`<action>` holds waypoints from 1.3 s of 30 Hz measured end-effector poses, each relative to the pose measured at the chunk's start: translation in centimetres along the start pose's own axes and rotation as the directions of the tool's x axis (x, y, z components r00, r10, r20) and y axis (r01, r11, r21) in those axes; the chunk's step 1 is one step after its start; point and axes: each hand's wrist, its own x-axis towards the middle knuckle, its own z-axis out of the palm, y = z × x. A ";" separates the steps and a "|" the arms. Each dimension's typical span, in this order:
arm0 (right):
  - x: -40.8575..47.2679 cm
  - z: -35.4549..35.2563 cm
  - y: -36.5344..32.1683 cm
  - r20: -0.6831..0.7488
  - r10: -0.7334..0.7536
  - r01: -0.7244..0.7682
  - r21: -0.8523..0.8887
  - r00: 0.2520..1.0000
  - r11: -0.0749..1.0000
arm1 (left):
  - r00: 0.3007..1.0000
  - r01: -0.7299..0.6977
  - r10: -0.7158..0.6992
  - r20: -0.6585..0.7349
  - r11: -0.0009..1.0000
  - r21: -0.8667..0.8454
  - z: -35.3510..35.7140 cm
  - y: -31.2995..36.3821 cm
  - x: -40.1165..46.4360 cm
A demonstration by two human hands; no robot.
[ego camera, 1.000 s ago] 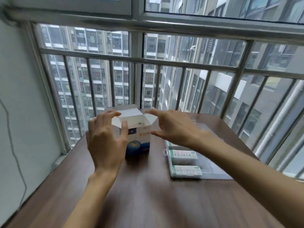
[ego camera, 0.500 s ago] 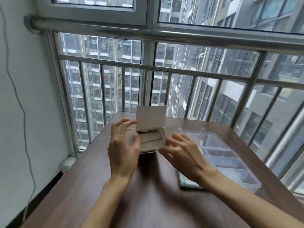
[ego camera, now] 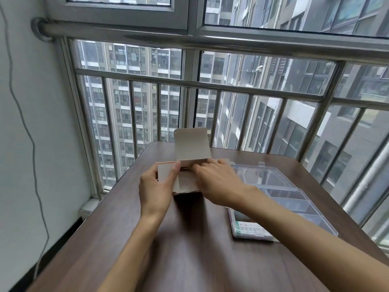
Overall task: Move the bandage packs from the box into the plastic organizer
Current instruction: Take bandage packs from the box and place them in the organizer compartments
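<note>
A small cardboard box [ego camera: 192, 146] stands on the brown table, its top lid flap raised toward the window. My left hand [ego camera: 156, 189] holds the box's left side flap, thumb on top of it. My right hand [ego camera: 219, 183] lies over the box's open top with its fingertips at the opening; what they touch is hidden. To the right lies the clear plastic organizer [ego camera: 280, 186], lid open, with a bandage pack [ego camera: 250, 227] in its nearest compartment. My right forearm covers part of the organizer.
The brown table [ego camera: 189, 249] ends at a metal window railing [ego camera: 210, 85] just behind the box. A white wall with a hanging cable [ego camera: 27, 131] is on the left. The table's right edge runs close past the organizer.
The view has tilted down and drawn closer. Both hands went from hovering beside the box to resting on its flaps and open top, with the lid flap now upright.
</note>
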 end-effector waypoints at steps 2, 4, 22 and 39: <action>0.5 -0.4 0.0 0.020 0.014 -0.014 0.039 1.000 0.999 | 0.999 0.035 -0.036 -0.017 0.998 -0.045 -0.1 0.0 0.1; 0.5 -1.1 0.1 0.060 0.027 -0.034 0.122 0.998 0.992 | 0.997 0.076 -0.078 -0.023 0.993 -0.092 -0.2 0.2 0.1; 0.8 -3.1 1.6 0.038 0.274 -0.193 0.804 0.961 0.563 | 0.985 0.170 -0.168 0.028 0.981 -0.094 -0.6 0.6 0.1; -11.6 1.2 4.0 -0.264 0.359 -0.080 0.698 0.895 0.711 | 0.723 0.312 -0.353 0.594 0.934 0.176 3.5 3.0 -5.1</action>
